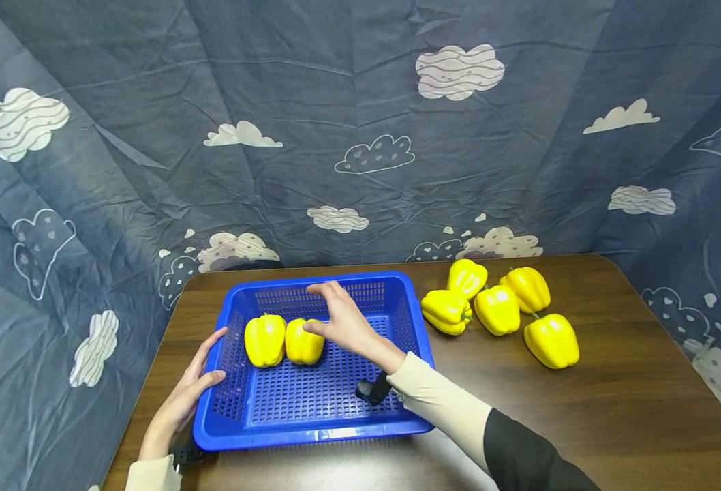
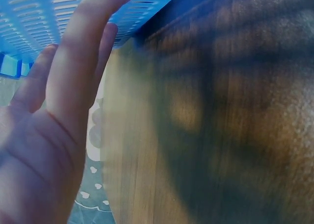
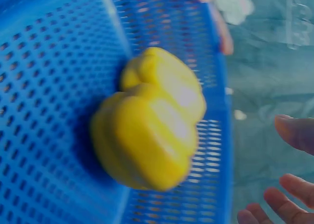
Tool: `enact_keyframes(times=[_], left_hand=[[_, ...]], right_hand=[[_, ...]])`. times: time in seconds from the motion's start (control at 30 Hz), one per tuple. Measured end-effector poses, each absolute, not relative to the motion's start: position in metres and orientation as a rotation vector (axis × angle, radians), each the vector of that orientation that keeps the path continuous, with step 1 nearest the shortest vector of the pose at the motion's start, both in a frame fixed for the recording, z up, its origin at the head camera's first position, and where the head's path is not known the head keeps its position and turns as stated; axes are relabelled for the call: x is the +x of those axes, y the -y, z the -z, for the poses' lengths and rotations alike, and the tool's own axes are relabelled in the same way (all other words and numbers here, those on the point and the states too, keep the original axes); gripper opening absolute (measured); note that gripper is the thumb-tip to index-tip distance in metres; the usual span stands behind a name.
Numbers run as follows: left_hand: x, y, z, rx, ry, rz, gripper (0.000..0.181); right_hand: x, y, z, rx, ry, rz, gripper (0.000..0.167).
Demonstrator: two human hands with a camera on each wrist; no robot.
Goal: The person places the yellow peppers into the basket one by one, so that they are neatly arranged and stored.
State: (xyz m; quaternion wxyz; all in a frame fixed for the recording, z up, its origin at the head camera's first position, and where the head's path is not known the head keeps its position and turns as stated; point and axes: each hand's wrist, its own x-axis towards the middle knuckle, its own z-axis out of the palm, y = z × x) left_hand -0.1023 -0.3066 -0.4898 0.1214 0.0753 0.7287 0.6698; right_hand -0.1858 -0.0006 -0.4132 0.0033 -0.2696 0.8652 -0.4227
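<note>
Two yellow bell peppers stand side by side in the left half of a blue plastic basket [image 1: 299, 434]: the left pepper [image 1: 265, 341] and the right pepper [image 1: 305, 343]. Above the basket, my right hand [image 1: 349, 324] has its thumb and fingers spread apart, holding nothing. The right wrist view shows its fingertips [image 3: 282, 204] apart from the peppers [image 3: 147, 136]. At the basket's left side, my left hand [image 1: 182, 399] touches the rim with extended fingers. In the left wrist view, those fingers [image 2: 73, 62] lie straight along the slotted wall.
Several more yellow bell peppers [image 1: 497, 310] lie grouped on the wooden table [image 1: 630, 409], right of the basket. A dark blue cloth [image 1: 311, 102] with cloud prints hangs behind the table. A black device [image 1: 373, 391] is strapped at the right wrist.
</note>
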Motion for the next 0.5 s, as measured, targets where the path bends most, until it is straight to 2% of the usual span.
enact_keyframes(times=[0.23, 0.5], left_hand=[[-0.103, 0.307, 0.491, 0.223, -2.111, -1.979, 0.068], [-0.104, 0.307, 0.491, 0.271, -2.071, -2.001, 0.068]], right_hand=[[-0.186, -0.032, 0.387, -0.718, -2.619, 1.581, 0.056], [-0.189, -0.096, 0.381, -0.547, -2.701, 1.709, 0.058]])
